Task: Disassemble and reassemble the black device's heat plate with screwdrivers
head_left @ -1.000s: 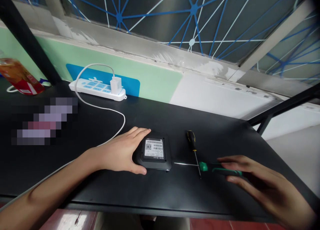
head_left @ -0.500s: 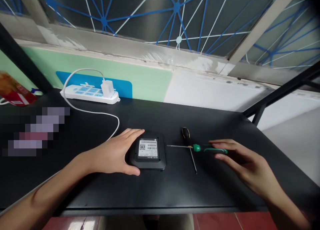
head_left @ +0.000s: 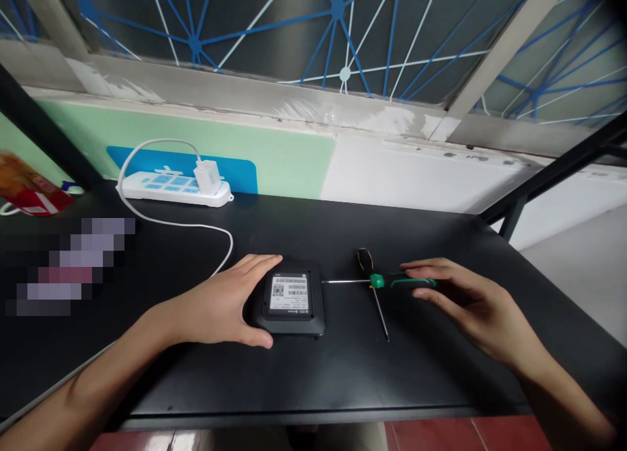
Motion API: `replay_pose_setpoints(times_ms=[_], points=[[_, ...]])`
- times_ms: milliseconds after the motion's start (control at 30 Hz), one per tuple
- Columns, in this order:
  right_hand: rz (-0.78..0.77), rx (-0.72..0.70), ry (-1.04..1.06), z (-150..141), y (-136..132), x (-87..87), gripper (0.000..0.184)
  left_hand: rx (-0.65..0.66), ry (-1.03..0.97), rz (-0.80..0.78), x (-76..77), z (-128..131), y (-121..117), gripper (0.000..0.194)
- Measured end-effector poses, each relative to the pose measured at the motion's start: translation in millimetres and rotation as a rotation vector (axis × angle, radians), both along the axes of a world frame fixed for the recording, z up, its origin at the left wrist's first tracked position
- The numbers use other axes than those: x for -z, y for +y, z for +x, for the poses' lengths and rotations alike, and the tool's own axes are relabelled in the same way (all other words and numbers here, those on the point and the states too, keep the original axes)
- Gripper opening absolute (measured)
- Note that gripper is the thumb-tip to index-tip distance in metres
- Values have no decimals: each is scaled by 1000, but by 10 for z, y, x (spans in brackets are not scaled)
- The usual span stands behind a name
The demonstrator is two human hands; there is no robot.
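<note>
- And here's the white label (head_left: 289, 295), on top of the black device (head_left: 317, 323); a QR code (head_left: 278, 290) at its left, barcodes (head_left: 297, 292) beside and above it, fine print below, all too small to read;
- over to the white power strip (head_left: 140, 187); pale marks on its blue patches, no word legible;
- behind it, the blue sign (head_left: 240, 175) on the wall, white markings partly hidden, unreadable;
- far left, the red-and-orange packet (head_left: 39, 193); its print can't be made out either.
</note>
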State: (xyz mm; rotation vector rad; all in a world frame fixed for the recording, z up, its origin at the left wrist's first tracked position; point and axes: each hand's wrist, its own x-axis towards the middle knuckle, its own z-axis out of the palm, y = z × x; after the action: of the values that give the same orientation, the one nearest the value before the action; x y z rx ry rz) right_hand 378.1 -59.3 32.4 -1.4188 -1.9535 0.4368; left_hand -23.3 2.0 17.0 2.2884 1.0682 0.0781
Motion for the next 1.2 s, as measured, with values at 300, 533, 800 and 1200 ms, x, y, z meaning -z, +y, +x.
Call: replay_pose_setpoints(times_ms=[300, 533, 800, 1200], points=[[-5, -40, -67, 10, 42, -24, 22, 1, -2, -5, -11, 31, 1, 116], [-41, 21, -57, 14, 34, -31, 22, 10, -7, -10, -16, 37, 9, 117], [-24, 14, -65, 68, 30, -2, 22, 24, -24, 5, -22, 47, 2, 114], [-36, 53, -87, 39, 25, -42, 26, 44, -21, 31, -11, 44, -12, 114]])
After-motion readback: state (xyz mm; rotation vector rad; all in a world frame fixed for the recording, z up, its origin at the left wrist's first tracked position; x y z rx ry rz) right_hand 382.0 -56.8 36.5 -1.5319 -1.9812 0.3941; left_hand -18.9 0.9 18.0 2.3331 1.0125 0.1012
